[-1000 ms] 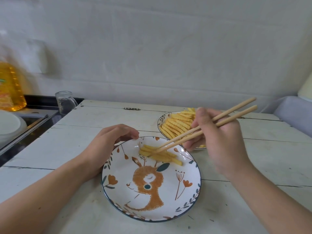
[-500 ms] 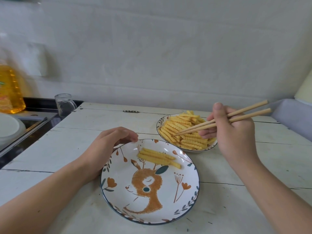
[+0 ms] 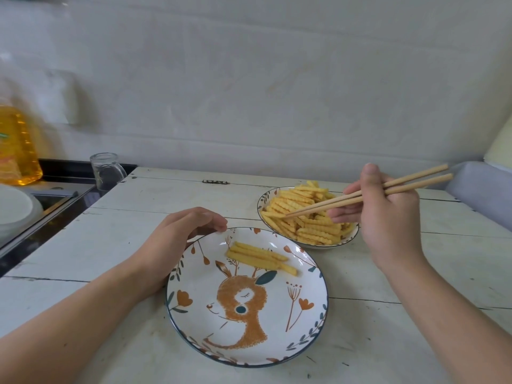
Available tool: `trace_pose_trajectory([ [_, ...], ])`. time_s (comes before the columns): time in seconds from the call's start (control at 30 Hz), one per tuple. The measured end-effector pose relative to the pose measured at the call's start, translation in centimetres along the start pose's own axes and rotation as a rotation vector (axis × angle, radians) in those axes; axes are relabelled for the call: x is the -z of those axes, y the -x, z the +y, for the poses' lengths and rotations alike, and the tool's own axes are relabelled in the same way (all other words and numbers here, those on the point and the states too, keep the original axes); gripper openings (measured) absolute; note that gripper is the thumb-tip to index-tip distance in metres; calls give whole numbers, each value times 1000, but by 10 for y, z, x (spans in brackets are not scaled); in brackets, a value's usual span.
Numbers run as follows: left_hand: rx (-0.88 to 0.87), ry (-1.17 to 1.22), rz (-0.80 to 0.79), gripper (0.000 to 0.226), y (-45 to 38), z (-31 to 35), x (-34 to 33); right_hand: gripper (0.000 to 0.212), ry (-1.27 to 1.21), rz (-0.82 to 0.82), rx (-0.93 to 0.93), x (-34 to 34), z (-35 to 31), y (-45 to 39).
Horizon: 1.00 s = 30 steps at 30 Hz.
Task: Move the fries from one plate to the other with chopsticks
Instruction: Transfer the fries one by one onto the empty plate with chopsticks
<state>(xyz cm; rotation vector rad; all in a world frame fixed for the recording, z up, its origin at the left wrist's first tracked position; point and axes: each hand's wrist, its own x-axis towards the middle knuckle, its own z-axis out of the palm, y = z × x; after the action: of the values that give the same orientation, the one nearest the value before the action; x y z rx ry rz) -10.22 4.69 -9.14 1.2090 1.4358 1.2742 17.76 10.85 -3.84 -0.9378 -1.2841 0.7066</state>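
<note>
On white plank table (image 3: 388, 342): right fingers (image 3: 368, 173) clamp chopsticks (image 3: 365, 194); left fingers (image 3: 210, 220) curled, touching plate rim (image 3: 322, 278).

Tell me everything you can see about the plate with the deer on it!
The deer plate is round, white and glossy like ceramic, with a dark rim. An orange deer with a closed eye, flowers and leaves are painted on it. It lies flat on the white wooden table, nearest the person. A few crinkle fries lie near its far edge. The left hand touches its far-left rim.
</note>
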Motion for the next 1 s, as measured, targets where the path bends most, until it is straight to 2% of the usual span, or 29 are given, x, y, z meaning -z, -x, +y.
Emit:
trace_pose_trajectory([
  [0.1, 9, 18, 12, 40, 0, 0, 1, 50, -125, -19, -42, 3, -13, 1],
  [0.2, 16, 61, 29, 37, -1, 0, 2, 52, -182, -153, -73, -2, -19, 13],
  [0.27, 20, 75, 34, 36, 0, 0, 2, 52, -158, -205, -43, -6, -21, 20],
  [0.47, 31, 60, 28, 37, 1, 1, 1, 48, -90, -152, 38, 1, -20, 14],
  [0.8, 34, 47, 15, 38, 1, 1, 2, 49, -5, -348, 20, -2, -15, 20],
  [1.0, 35, 51, 9, 37, 0, 1, 2, 51, -49, -263, 14, -2, -12, 16],
])
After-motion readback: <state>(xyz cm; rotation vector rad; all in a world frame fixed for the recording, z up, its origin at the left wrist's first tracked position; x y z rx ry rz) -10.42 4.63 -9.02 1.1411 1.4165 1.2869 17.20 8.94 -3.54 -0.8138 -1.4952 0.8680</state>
